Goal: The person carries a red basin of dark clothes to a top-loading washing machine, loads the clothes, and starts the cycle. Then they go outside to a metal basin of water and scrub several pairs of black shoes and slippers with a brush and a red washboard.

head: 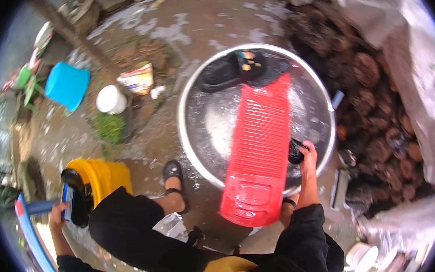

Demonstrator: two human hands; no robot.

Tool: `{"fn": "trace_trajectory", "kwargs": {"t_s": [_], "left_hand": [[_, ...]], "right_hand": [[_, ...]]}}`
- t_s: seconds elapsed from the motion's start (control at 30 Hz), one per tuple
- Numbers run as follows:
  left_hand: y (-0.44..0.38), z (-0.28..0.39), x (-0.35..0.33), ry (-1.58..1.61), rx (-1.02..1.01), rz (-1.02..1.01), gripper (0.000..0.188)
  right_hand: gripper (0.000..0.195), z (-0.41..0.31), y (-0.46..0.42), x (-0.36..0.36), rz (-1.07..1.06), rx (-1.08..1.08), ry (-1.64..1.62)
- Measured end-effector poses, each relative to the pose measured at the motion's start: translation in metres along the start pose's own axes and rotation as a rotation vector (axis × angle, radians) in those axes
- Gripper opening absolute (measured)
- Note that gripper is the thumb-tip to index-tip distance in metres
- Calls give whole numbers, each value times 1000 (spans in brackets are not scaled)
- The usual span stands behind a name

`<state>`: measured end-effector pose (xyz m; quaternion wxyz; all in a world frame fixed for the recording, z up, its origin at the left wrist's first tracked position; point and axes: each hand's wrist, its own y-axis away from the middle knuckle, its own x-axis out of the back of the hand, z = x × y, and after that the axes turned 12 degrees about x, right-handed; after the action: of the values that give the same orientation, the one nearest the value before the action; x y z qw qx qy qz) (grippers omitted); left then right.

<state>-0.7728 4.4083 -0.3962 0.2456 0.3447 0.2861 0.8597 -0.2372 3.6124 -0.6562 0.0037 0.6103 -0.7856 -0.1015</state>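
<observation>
A red plastic washboard (261, 139) leans across a large round metal basin (214, 124) holding water, its lower end over the near rim. My right hand (308, 154) grips a small wet black item (296, 151) beside the washboard's right edge; what it is cannot be told. A black slide sandal (222, 73) lies at the basin's far side, with another dark item (275, 73) touching the washboard's top. At the far left, my left hand (59, 213) holds a blue brush-like object (68, 199) against a black shoe-like thing (80, 204) beside a yellow bucket (107, 177).
A blue plastic tub (67, 86) and a white bucket (112, 99) stand at the left on wet ground. Dark brown clumps (373, 110) are piled right of the basin under pale sheeting (411, 55). A wooden pole (75, 40) slants at the upper left.
</observation>
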Motion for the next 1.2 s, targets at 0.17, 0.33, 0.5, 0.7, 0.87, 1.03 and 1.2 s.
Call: {"fn": "trace_trajectory", "kwargs": {"t_s": [0.17,0.33,0.5,0.7,0.87,1.03,1.2], "left_hand": [[-53,-14,-44,63,19,-19,35],[-92,53,-35,-336,-442,371,53],[43,208,-309,-354,-751,-215,74],[122,120,-572,-572,-800,-785,65],[168,65,-680,-1017,-1437,-528,51],[84,138,-729,-910,-1337,-52,44],[171,108,-673,-786,-1060,-594,42]], "right_hand": [[48,-155,11,-14,-238,26,-64],[77,-189,43,-77,-409,41,-215],[59,-72,86,-101,-287,-288,47],[43,-53,137,-112,-342,-307,41],[40,-43,138,-77,-280,-242,26],[37,-31,139,-84,-276,-277,-66],[37,-17,136,-72,-190,-293,-110]]}}
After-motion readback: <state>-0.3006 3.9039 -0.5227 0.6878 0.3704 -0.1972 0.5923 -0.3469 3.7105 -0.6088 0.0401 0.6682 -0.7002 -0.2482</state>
